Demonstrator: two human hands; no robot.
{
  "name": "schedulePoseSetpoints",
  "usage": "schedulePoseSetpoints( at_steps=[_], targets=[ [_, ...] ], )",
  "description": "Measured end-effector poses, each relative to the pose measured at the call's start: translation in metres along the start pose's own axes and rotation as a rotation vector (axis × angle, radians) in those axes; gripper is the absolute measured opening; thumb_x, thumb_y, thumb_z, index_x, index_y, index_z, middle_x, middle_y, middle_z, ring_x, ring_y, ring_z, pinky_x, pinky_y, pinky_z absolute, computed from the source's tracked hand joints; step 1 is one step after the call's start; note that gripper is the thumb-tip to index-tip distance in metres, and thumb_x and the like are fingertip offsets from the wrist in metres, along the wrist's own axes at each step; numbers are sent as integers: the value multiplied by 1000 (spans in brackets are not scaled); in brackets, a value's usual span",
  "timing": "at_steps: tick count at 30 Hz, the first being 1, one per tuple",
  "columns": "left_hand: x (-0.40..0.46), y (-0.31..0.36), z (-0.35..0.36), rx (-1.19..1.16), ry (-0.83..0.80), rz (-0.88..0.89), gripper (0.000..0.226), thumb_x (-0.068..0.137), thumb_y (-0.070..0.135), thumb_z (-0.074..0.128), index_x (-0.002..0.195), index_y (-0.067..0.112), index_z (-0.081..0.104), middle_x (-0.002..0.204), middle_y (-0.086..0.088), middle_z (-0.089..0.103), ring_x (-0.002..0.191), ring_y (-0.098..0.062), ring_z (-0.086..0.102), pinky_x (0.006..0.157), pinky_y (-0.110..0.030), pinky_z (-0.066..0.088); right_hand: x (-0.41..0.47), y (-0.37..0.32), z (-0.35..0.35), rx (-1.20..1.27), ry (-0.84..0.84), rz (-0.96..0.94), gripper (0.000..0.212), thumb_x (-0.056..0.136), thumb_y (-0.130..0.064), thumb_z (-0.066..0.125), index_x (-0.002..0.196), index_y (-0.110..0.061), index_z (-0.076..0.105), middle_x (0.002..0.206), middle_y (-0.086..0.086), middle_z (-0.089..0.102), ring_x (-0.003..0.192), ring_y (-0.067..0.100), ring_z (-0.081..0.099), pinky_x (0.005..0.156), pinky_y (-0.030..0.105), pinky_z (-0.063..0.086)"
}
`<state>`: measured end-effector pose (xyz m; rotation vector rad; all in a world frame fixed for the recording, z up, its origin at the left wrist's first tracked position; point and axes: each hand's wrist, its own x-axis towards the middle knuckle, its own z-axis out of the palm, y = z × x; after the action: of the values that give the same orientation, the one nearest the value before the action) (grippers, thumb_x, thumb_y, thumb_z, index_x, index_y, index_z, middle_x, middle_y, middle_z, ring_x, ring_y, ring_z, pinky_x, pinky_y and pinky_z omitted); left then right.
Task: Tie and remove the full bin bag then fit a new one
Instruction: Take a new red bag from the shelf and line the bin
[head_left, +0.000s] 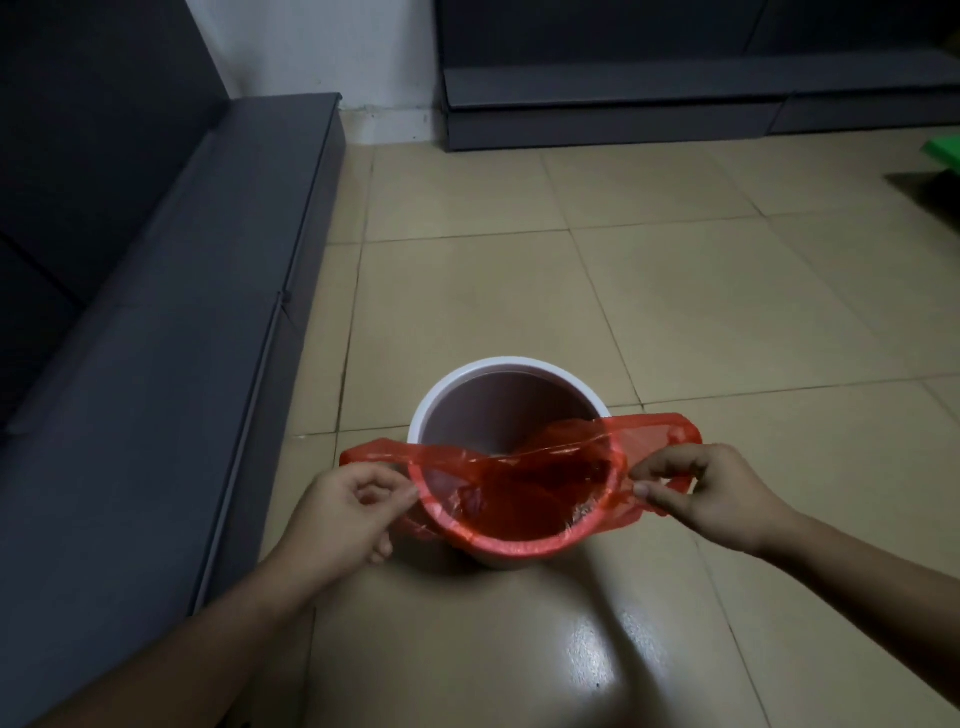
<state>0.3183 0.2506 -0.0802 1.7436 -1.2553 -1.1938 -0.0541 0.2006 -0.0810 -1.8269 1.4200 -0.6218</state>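
Note:
A round white bin (470, 375) with a pinkish inside stands on the tiled floor. A thin red plastic bag (519, 493) hangs inside it. The bag's near edge is folded over the near half of the rim; the far half of the rim is bare. My left hand (345, 512) pinches the bag's left handle at the bin's left side. My right hand (698, 491) pinches the right handle at the bin's right side. Both handles are stretched outward past the rim.
A dark grey sofa (156, 312) runs along the left, close to the bin. A low grey cabinet (623, 98) stands against the far wall. Something green (943, 150) shows at the right edge. Beige tiled floor (675, 286) surrounds the bin.

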Motion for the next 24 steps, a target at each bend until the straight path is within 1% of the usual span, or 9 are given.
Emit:
schedulePoseSetpoints(
  at_steps=[2,4,7,9,12,15,19,22,24],
  targets=[
    [8,13,2,-232,46,-139,11,93,13,66,93,2,68,79,-20,72,40,-16,54,36,-24,46,10,-4,-2,247,55,113,6,81,-2,75,79,-7,73,68,12,72,60,20,67,59,38,53],
    [19,23,3,-355,67,-238,19,96,18,63,94,-1,66,73,-12,71,39,-13,55,35,-22,48,22,-6,-4,418,87,226,4,84,-3,72,80,-3,70,70,23,67,67,29,69,64,45,52],
    [34,28,4,-385,90,-250,21,94,19,66,101,0,65,67,-5,73,48,-14,65,45,-24,57,36,-12,-11,475,41,303,6,86,-5,70,91,-4,73,79,25,70,77,35,68,71,44,50],
    [37,29,5,-366,102,-238,26,92,16,70,112,3,61,81,-11,75,59,-20,71,54,-27,60,41,-18,-22,445,-69,354,13,90,-8,66,101,-10,74,87,21,74,81,29,70,67,40,49],
    [33,33,9,-245,115,-167,30,89,8,72,116,5,59,84,-9,71,71,-23,70,67,-35,62,45,-25,-42,268,-216,378,17,93,-17,64,107,-22,72,90,12,78,86,23,74,74,39,43],
    [36,33,11,23,168,-9,31,83,10,77,110,14,62,75,-4,66,71,-25,70,74,-42,59,53,-28,-50,61,-174,306,22,87,-22,73,108,-22,72,85,11,78,74,17,74,71,32,54],
    [40,43,19,367,85,219,46,78,26,82,119,34,62,83,7,53,74,-11,59,71,-23,50,61,-31,-35,-380,-142,136,34,70,-43,84,102,-34,76,77,-7,75,68,3,68,68,27,57],
    [49,47,28,535,-7,303,37,82,33,78,118,27,70,96,7,47,88,-9,55,86,-19,43,68,-28,-24,-429,-123,79,29,69,-44,84,97,-41,76,64,-10,64,61,5,60,59,28,50],
    [55,47,32,640,-25,318,22,85,35,75,102,21,76,92,6,45,88,-12,53,87,-23,45,73,-20,-19,-504,-102,29,25,72,-44,81,96,-41,77,74,-9,63,71,12,61,68,34,53]
  ],
)
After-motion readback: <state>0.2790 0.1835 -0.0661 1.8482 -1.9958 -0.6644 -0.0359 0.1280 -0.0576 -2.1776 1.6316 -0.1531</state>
